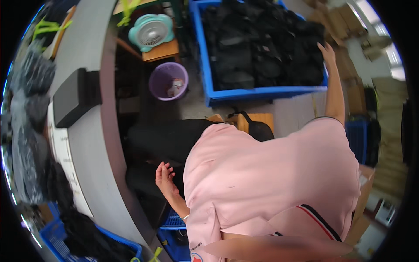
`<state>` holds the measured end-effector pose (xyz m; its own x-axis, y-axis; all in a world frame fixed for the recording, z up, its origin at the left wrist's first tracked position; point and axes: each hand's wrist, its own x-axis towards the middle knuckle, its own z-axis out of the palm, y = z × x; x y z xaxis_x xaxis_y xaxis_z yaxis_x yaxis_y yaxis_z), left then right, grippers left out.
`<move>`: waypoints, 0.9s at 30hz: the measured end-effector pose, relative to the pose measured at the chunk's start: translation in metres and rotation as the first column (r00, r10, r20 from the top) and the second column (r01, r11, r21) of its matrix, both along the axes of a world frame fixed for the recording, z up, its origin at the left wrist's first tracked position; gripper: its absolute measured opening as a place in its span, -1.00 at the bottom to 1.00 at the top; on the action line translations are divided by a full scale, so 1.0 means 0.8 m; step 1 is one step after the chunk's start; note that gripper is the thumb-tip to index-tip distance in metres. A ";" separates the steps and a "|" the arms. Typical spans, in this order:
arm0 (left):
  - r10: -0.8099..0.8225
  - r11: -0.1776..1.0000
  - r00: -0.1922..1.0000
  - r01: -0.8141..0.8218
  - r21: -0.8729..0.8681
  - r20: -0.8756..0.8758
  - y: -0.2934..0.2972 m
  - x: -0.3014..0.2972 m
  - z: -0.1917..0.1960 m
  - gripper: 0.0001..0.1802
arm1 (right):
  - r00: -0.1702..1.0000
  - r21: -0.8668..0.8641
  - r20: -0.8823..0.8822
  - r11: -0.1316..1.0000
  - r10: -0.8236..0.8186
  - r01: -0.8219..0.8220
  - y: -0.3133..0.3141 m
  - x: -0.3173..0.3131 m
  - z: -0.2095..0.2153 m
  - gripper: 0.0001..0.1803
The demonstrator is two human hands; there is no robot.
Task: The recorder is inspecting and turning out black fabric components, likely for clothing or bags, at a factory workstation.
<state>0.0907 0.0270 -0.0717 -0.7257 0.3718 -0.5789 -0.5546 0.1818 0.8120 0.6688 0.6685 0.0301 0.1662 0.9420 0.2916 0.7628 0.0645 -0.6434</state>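
My left hand (166, 180) hangs beside my body over my black trousers (161, 139), its fingers loosely bent and apart, with nothing in them. My right arm stretches out to the far right. There, my right hand (328, 56) is at the right edge of a large blue bin (262, 93), its fingers extended against the heap of black fabric pieces (266, 48) that fills it. The kind of these pieces cannot be made out. I see no piece lifted out of the heap.
A grey worktable (89, 144) runs along the left with a black machine part (76, 98). Nearby are a purple bucket (157, 83), a turquoise fan (152, 33) on a wooden stool (162, 51), a blue basket (104, 236) of black fabric and cardboard boxes (345, 22).
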 end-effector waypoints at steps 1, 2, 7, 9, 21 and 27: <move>0.003 1.000 1.000 -0.003 -0.015 -0.006 0.001 0.000 0.002 -0.67 | 0.883 0.143 0.386 0.963 -0.267 0.229 0.006 0.010 -0.011 -0.02; 0.001 1.000 1.000 -0.001 -0.013 -0.006 0.002 0.001 0.004 -0.66 | 0.781 0.155 0.513 0.934 -0.356 0.323 0.013 0.007 -0.019 -0.07; 0.104 0.994 0.989 -0.100 0.044 -0.103 -0.005 0.005 0.018 -0.68 | 0.881 0.258 0.456 0.929 0.124 -0.265 -0.029 -0.234 -0.115 -0.46; 0.153 0.988 0.970 -0.147 0.042 -0.191 -0.014 0.002 0.027 -0.71 | 0.791 0.260 0.342 0.757 0.508 -0.599 -0.101 -0.382 -0.148 -0.52; 0.295 0.668 0.443 -0.729 -0.148 -0.847 -0.218 -0.123 0.085 -0.78 | -0.196 -0.112 0.454 -0.163 0.869 -0.980 -0.529 -0.724 -0.137 -0.51; -0.223 0.177 0.136 -0.968 -0.177 -0.965 -0.389 -0.269 0.096 -0.52 | -0.193 -0.121 0.453 -0.155 0.871 -0.981 -0.517 -0.730 -0.140 -0.54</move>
